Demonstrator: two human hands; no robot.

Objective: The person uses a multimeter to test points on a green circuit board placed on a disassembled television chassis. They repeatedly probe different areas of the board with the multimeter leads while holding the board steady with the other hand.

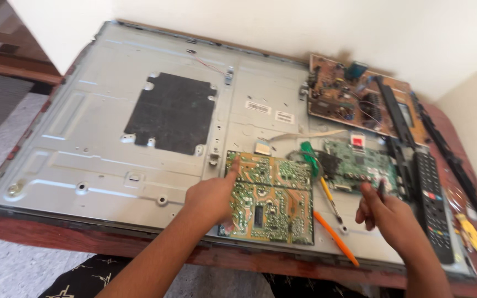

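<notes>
The big grey sheet-metal back panel of a flat television (106, 132) lies face down across the reddish-brown wooden table (56, 234), and I place everything from it. Toward its upper left half sits a dark rectangular patch (171, 112). At the panel's lower edge, a little right of middle, my left hand (212, 197) rests on the left edge of the green rectangular circuit board (271, 198), thumb stretched up along its side, fingers curled loosely against its left margin; the board lies solder side up, crowded with silvery joints and pale traces, with a dark slot near its centre. Just right of it lie a green-handled screwdriver (310, 157) and an orange-handled screwdriver (335, 237). Further right, my right hand (390, 215) hovers with fingers bunched around a small dark object I cannot make out. Behind it sits a smaller green circuit board (360, 163), a brown circuit board (343, 94) at the panel's upper right corner, and a black remote control (432, 204) along its right edge.
</notes>
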